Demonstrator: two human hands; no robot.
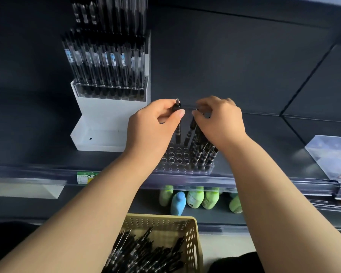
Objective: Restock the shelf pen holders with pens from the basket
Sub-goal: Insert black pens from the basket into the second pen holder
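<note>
A clear pen holder (183,166) with many round holes stands at the front of the dark shelf (264,146). Its right side holds several black pens (203,150); its left holes are empty. My left hand (152,131) pinches the top of one black pen (178,133) that stands upright over the holder's back row. My right hand (219,121) pinches the top of another black pen (190,133), tilted beside the standing pens. A beige perforated basket (191,243) with several black pens lies below, between my forearms.
A white stepped display (106,119) full of clear-barrelled pens stands at the back left of the shelf. A price label (86,177) sits on the shelf's front rail. Green and blue bottles (195,199) stand on the shelf below. A plastic-wrapped packet (335,154) lies at the right.
</note>
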